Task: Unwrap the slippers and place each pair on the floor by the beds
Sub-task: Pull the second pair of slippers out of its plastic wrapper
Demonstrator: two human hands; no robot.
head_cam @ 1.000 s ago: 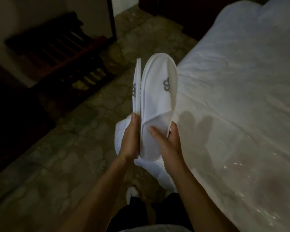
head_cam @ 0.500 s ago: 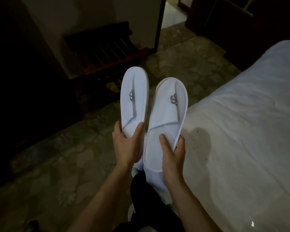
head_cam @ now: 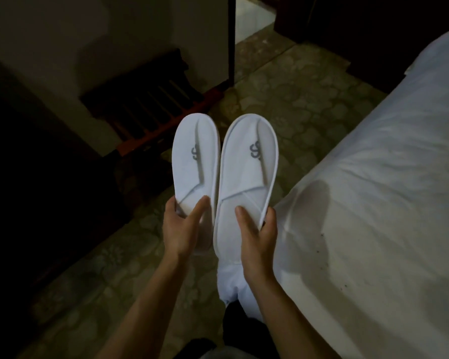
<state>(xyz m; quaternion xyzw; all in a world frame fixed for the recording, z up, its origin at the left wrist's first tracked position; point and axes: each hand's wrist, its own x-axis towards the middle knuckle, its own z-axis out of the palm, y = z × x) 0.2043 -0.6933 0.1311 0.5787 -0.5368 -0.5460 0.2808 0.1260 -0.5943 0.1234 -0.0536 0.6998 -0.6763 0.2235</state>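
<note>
Two white slippers at frame centre, side by side, toes up. Your left hand point(head_cam: 183, 226) grips the left slipper point(head_cam: 195, 161) at its heel; your right hand point(head_cam: 257, 233) grips the right slipper point(head_cam: 246, 177). Bed point(head_cam: 373, 203) at right, patterned floor point(head_cam: 283, 99) beneath.

The left hand point(head_cam: 183, 229) covers the heel of the left slipper point(head_cam: 195, 161), and its fingers point(head_cam: 170, 206) curl out of sight behind the sole. The right hand point(head_cam: 257, 234) hides part of the right slipper's point(head_cam: 249, 164) heel edge. Each grey logo point(head_cam: 255, 151) is half folded into a crease and cannot be read. The bed point(head_cam: 373, 203) runs off the right edge. The rack point(head_cam: 151, 104) by the wall fades into shadow, and the room's left side is too dark to make out.
</note>
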